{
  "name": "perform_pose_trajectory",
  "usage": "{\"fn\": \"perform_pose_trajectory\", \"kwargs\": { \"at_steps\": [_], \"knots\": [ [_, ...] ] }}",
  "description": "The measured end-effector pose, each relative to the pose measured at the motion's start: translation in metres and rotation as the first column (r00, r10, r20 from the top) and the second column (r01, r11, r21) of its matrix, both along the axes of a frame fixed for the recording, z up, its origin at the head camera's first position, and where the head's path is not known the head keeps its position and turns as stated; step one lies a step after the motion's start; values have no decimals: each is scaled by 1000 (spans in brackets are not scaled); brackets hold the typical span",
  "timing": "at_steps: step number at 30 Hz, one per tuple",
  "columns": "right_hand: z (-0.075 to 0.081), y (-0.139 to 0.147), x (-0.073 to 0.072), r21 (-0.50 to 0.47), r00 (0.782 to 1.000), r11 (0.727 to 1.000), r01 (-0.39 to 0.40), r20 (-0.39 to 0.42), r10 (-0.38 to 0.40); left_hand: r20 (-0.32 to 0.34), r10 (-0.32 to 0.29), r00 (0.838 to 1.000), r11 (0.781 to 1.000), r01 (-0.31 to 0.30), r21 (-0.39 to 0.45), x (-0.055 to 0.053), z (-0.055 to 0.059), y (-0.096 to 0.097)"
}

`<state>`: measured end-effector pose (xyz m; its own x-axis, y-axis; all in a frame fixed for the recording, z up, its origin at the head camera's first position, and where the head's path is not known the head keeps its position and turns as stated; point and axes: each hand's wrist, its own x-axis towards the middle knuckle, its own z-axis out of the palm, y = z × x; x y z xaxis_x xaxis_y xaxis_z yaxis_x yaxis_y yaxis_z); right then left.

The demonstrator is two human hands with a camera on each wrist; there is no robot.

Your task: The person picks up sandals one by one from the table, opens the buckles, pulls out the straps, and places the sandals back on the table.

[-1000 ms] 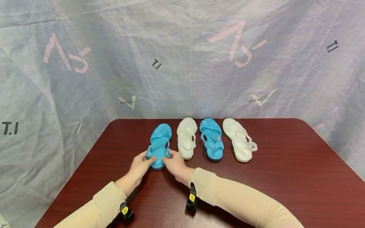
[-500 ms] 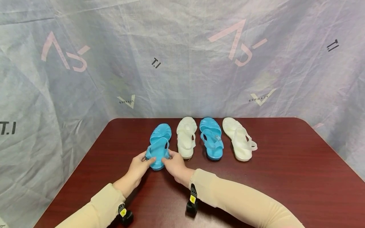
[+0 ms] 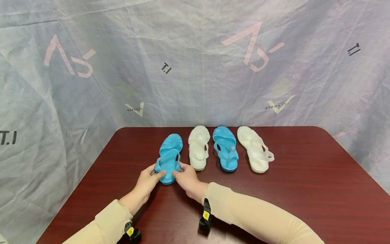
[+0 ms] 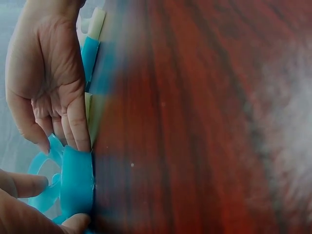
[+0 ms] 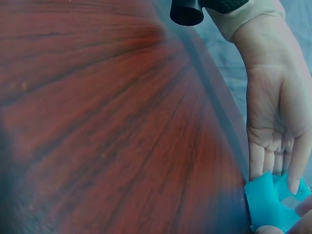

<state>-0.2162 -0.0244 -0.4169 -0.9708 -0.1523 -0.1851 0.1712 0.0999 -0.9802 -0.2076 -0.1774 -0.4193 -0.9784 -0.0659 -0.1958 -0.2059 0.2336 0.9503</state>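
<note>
In the head view, a blue jelly sandal [image 3: 171,145] lies on the dark red table, toe pointing away. My left hand [image 3: 145,184] grips its heel end from the left, thumb on the insole. From the right, my right hand [image 3: 189,179] pinches the same end, its thumb also inside. Both wrist views show the blue heel [image 4: 77,180] between the two hands; the fingers under its edges are partly hidden. To the right lie a white sandal [image 3: 198,159], a second blue sandal [image 3: 226,164] and another white sandal [image 3: 259,164], which is angled.
The wood-grained table [image 3: 292,189] extends right and toward me. Its far edge meets a hanging grey cloth [image 3: 195,95] with printed letters. The nearest white sandal lies close beside my right fingers. A black wrist camera [image 3: 205,223] hangs below my right cuff.
The gripped blue sandal has shifted slightly toward me and a little left, with both hands moving along. The other sandals have stayed in place.
</note>
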Motion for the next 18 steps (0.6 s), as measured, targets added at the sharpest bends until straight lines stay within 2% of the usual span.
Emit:
{"fn": "perform_pose_trajectory", "kwargs": {
  "at_steps": [18],
  "knots": [
    [-3,0,4,-47,1000,999,-16,-19,15,-8,6,1000,999,-6,32,7,2,1]
  ]
}}
